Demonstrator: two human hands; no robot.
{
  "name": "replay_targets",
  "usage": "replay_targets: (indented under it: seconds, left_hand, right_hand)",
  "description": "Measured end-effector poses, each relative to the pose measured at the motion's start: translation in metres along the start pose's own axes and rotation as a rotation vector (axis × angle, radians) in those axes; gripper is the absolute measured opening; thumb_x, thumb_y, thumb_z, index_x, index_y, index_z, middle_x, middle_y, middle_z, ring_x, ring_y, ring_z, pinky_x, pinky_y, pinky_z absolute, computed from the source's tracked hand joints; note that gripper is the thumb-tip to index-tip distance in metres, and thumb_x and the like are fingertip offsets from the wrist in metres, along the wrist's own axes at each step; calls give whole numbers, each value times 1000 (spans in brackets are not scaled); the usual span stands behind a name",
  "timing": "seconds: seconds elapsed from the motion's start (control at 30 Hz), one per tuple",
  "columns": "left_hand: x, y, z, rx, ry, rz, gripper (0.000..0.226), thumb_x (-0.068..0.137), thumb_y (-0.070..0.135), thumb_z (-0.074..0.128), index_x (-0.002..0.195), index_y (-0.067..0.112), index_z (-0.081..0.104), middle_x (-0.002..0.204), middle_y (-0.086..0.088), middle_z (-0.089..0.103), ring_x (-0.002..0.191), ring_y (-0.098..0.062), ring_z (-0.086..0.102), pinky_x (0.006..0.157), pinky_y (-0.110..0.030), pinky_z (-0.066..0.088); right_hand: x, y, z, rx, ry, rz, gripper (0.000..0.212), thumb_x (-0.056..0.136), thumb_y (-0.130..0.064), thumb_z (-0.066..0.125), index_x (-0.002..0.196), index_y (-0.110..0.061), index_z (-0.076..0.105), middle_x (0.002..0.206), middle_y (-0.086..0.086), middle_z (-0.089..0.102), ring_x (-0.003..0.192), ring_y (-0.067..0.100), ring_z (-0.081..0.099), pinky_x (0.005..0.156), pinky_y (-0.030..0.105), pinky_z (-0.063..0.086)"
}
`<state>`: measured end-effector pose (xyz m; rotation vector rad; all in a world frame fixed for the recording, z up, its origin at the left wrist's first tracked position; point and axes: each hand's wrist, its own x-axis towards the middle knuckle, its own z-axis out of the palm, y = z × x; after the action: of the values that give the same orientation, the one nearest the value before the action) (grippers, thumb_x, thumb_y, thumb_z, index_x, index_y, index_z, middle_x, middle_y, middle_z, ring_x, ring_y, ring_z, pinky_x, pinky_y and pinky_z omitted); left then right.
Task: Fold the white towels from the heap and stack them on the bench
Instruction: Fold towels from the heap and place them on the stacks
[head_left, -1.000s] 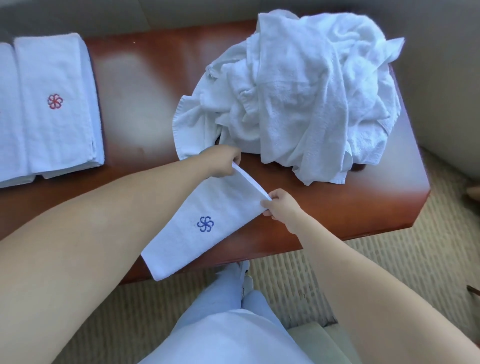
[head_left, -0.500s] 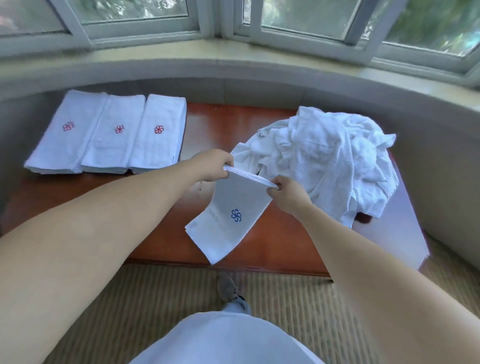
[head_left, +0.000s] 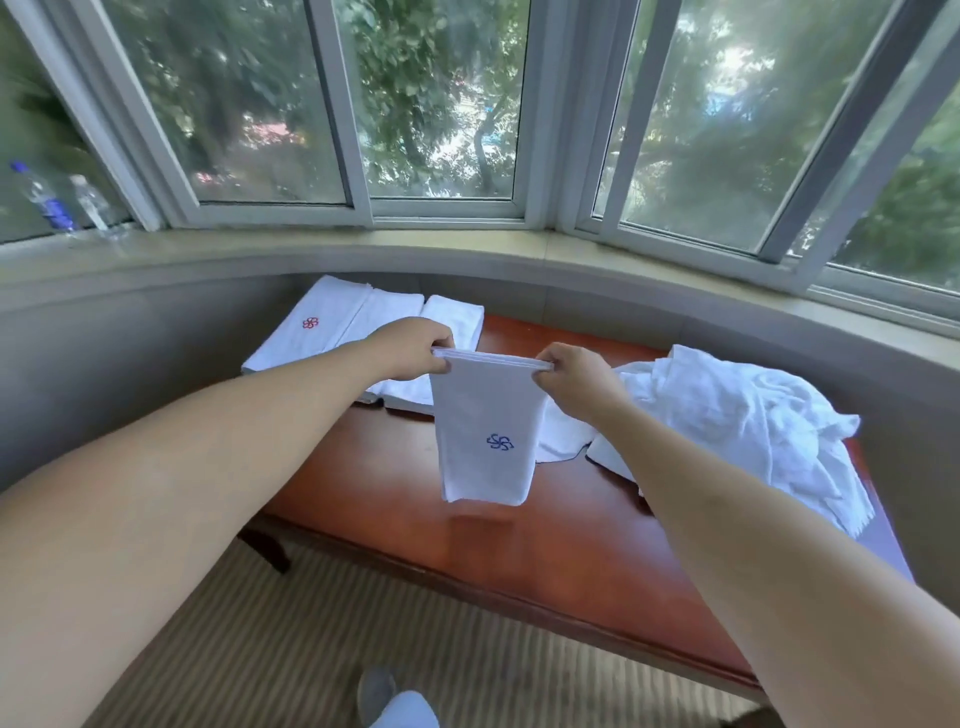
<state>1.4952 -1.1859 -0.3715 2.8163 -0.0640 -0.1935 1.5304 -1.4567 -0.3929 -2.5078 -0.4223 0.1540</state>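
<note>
left hand (head_left: 415, 347) pinches one top corner | right hand (head_left: 574, 373) pinches the other | blue-emblem folded towel (head_left: 485, 431) hangs straight over bench (head_left: 519, 540), likely squaring edges for folded stack (head_left: 332, 327)

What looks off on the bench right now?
Only one mismatch: the held towel carries a blue emblem, while the folded towels show a red one. The heap lies loose on the bench, as expected.
</note>
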Motion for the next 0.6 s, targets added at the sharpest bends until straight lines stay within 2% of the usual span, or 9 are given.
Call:
replay_targets:
  seconds: [0.1,0.2,0.33,0.47,0.6]
  left_hand:
    - [-12,-23,-21,2,44,-8,3,93,32,64,95,30,63,93,12,61,81,-10,54,62,-30,38]
    - [-20,-53,-40,6,91,-36,6,97,30,61,102,30,63,93,16,57,83,-10,55,63,-29,38]
    - [-25,-101,-60,16,128,-45,8,99,26,57,106,30,61,104,8,58,90,-16,56,62,-25,36]
    - [-25,-157,-80,23,143,-36,13,100,25,55,110,29,63,107,7,58,89,-14,55,60,-22,31]
    - [-16,-219,-100,34,164,-18,9,99,26,56,103,33,59,109,8,55,96,-16,52,69,-30,33]
  right_hand:
    - [9,-30,5,2,10,-41,14,86,-30,60,97,-31,68,88,-9,70,83,19,66,73,33,55]
    - [23,-62,15,22,22,-99,13,87,-29,61,98,-31,68,87,-10,67,84,19,64,71,32,52]
    - [44,-105,36,22,31,-132,9,89,-30,61,95,-32,66,81,-12,63,83,21,62,67,30,46]
    - [70,-151,66,15,59,-141,17,90,-30,61,104,-28,69,85,-9,64,85,22,62,71,32,49]
    - [96,-201,100,14,69,-122,16,91,-28,59,104,-26,69,86,-6,66,82,23,63,73,34,53]
